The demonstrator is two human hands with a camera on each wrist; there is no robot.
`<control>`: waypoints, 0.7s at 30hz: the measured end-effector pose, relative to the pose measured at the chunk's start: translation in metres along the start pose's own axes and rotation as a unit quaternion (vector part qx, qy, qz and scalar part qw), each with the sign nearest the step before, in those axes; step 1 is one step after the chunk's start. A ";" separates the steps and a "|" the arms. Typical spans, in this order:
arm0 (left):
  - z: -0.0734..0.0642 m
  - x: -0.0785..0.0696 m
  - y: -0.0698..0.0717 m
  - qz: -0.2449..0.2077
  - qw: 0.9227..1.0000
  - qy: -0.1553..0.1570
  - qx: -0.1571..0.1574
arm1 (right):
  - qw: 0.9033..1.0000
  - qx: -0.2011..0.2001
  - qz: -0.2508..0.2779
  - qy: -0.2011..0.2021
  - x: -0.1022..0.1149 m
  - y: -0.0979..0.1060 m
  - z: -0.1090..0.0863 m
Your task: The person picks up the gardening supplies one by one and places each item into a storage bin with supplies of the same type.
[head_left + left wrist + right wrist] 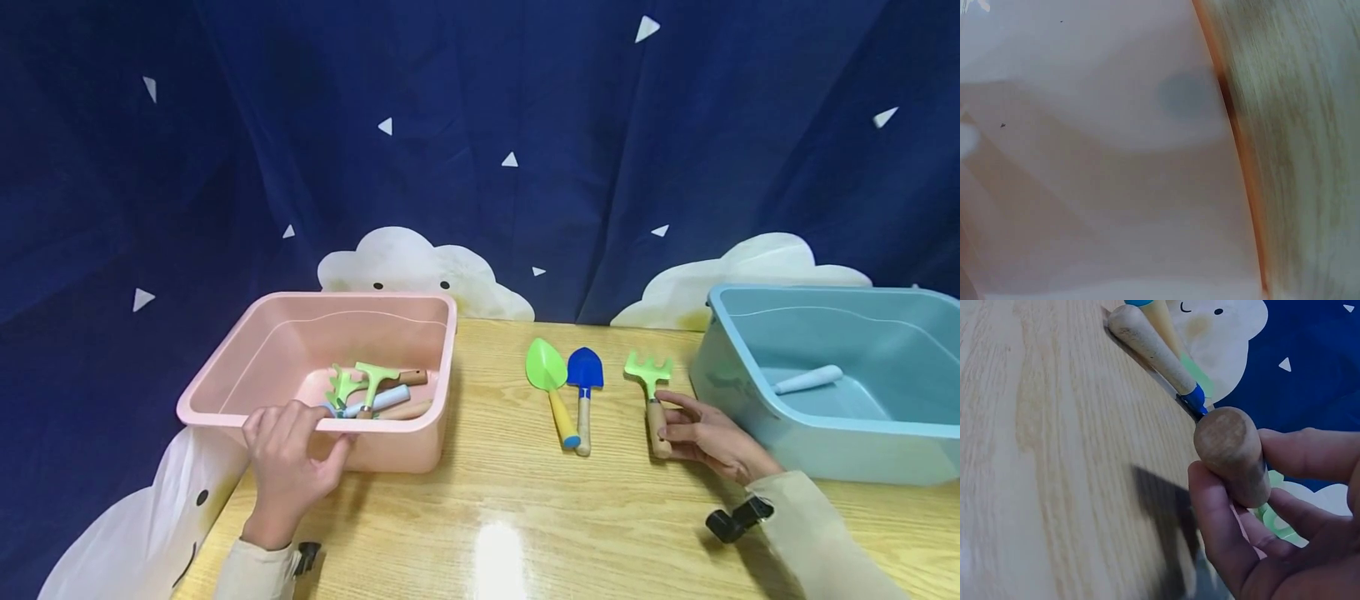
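My right hand [708, 437] holds a small green toy rake [649, 371] by its wooden handle. The right wrist view shows the handle's round end [1222, 434] between thumb and fingers. Just left of the rake lie a blue toy shovel [585, 368] with a wooden handle and a green toy trowel [545, 364] with a yellow one. My left hand [288, 454] grips the front rim of a pink tub [401, 446], fingers over the edge and thumb outside. Green rake heads and several handles lie inside it. Only the tub's blurred wall [1116, 187] fills the left wrist view's middle.
A blue tub [840, 446] stands at the right, close beside my right hand, with a pale blue handle [808, 380] inside. The wooden table [517, 500] ends at a dark blue curtain [480, 100] with white clouds behind both tubs.
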State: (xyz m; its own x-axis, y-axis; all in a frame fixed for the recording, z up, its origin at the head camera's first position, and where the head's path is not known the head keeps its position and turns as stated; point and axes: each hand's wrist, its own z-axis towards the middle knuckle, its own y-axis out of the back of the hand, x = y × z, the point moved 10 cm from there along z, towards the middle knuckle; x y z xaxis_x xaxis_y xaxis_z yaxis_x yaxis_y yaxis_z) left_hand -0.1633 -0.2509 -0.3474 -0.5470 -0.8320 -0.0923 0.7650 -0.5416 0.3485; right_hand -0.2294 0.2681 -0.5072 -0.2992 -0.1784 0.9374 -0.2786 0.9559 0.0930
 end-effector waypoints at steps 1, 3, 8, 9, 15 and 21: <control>0.000 0.000 0.000 0.000 1.000 0.000 -0.002 | 1.000 -0.004 -0.002 0.003 0.001 0.001 -0.001; 0.000 0.000 0.000 0.000 1.000 -0.001 -0.001 | 1.000 -0.011 -0.007 0.008 0.005 0.003 -0.002; 0.001 -0.001 0.000 0.004 1.000 -0.003 0.005 | 1.000 -0.019 -0.014 0.017 0.012 0.004 -0.003; 0.001 -0.001 0.000 0.004 1.000 -0.003 0.005 | 0.999 -0.022 -0.015 0.019 0.014 0.004 -0.003; 0.001 -0.001 0.001 0.004 1.000 -0.006 0.002 | 0.998 -0.022 -0.035 0.037 0.025 -0.002 -0.008; 0.001 -0.001 0.000 0.002 1.000 -0.004 0.004 | 0.997 -0.011 -0.038 0.062 0.039 -0.010 -0.014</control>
State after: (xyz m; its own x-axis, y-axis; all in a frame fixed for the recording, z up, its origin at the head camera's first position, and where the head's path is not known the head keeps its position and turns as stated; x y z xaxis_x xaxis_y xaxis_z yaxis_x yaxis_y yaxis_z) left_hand -0.1627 -0.2504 -0.3465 -0.5467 -0.8332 -0.0824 0.7650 -0.5371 0.3554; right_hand -0.2259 0.2552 -0.4674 -0.1631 -0.2223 0.9612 -0.2749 0.9459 0.1721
